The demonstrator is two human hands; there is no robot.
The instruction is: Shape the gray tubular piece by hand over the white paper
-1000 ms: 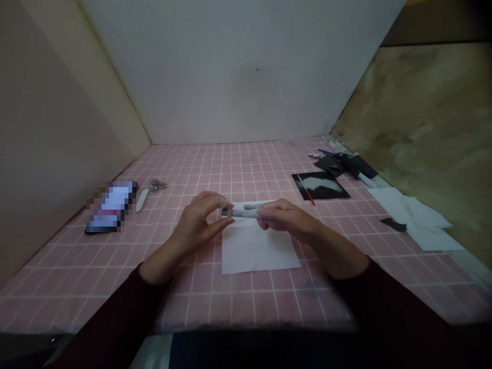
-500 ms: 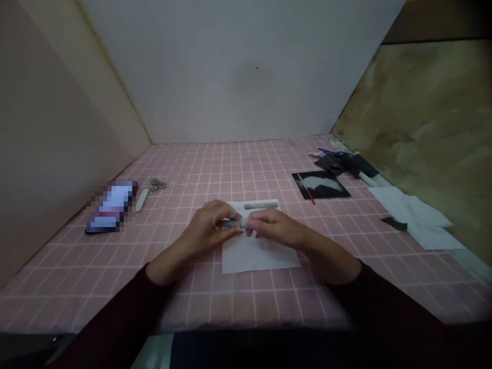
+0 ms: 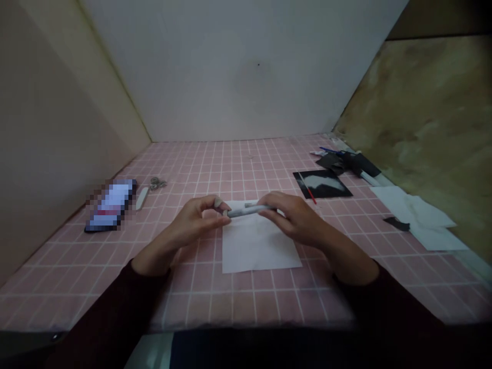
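A thin grey rolled stick (image 3: 246, 210) is held level between my two hands, above a white sheet of paper (image 3: 259, 246). The fingertips of my left hand (image 3: 202, 215) pinch its left end, and a light wrap shows on that hand's finger. Its right part lies between the thumb and fingers of my right hand (image 3: 290, 212). Behind it, a second grey stick (image 3: 250, 204) lies at the paper's far edge, partly hidden by my right hand.
On the pink checked tablecloth (image 3: 184, 164), a phone (image 3: 111, 205), a white strip (image 3: 142, 198) and scissors (image 3: 157, 183) lie left. To the right are a black sheet (image 3: 326, 184) with a red-tipped stick (image 3: 312, 196), dark scraps (image 3: 332, 163) and white papers (image 3: 418, 210).
My hands have moved apart, the left one to the left and the right one to the right. More of the held stick shows between them, and my right hand now covers part of the second stick.
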